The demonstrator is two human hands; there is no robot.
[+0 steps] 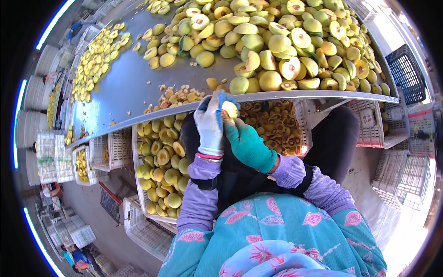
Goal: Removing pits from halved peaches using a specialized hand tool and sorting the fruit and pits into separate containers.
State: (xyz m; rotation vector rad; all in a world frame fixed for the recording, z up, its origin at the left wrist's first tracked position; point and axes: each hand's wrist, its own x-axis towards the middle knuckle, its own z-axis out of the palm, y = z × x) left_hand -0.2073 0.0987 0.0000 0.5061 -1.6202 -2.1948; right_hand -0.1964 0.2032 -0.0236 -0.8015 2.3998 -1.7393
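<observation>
My left hand (212,119), in a white glove with blue on the fingers, is closed around a pale yellow-green peach half (230,110) just off the table's near edge. Against that fruit presses my right hand (250,142), gloved in green, its fingers curled; whatever it may grip is hidden by the fingers. A big heap of cut, yellow-green peaches (279,44) covers the right of the metal table (122,76), several showing reddish pit hollows. Small pits and scraps (177,98) lie at the edge beside my left hand.
Under the table edge, a crate of peach halves (161,177) stands left of my legs. Brownish pit pieces (272,124) fill a container between my knees. More fruit (99,57) lies at the table's far left. Stacked white crates (401,177) and a dark crate (406,74) stand right.
</observation>
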